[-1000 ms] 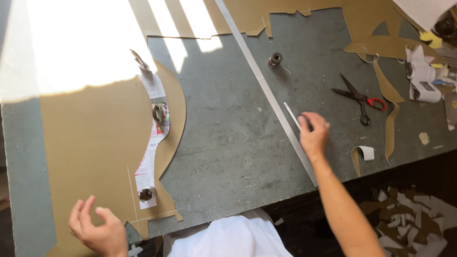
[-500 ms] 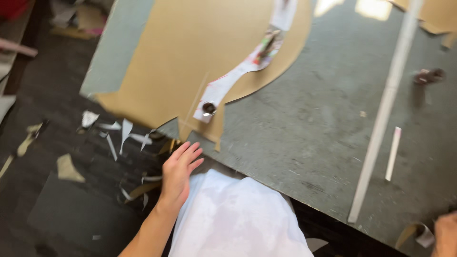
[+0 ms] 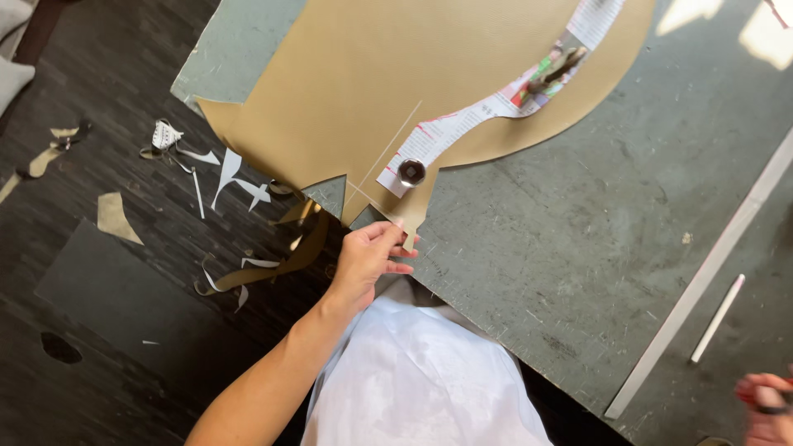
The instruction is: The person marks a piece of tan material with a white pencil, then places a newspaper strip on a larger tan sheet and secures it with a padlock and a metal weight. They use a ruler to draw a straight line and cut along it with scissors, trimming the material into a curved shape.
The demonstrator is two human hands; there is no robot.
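Note:
My left hand (image 3: 368, 258) pinches the jagged near edge of a large tan sheet (image 3: 388, 74) where it hangs over the front edge of the grey table (image 3: 570, 248). A curved printed paper pattern strip (image 3: 467, 130) lies on the sheet, held down by a small round metal weight (image 3: 410, 172) just above my fingers and by a dark object (image 3: 563, 64) further up. My right hand (image 3: 766, 406) is blurred at the bottom right corner, partly cut off, with something red and dark against its fingers; what it is cannot be made out.
A long metal ruler (image 3: 702, 277) runs diagonally across the right of the table, with a thin white stick (image 3: 717, 318) beside it. Tan and white offcuts (image 3: 223, 177) litter the dark floor at left. My white garment (image 3: 413, 380) fills the bottom centre.
My left hand has risen from beside my body to the tan sheet's near edge and closed on it. The view has shifted slightly; my right hand shows more at the bottom right.

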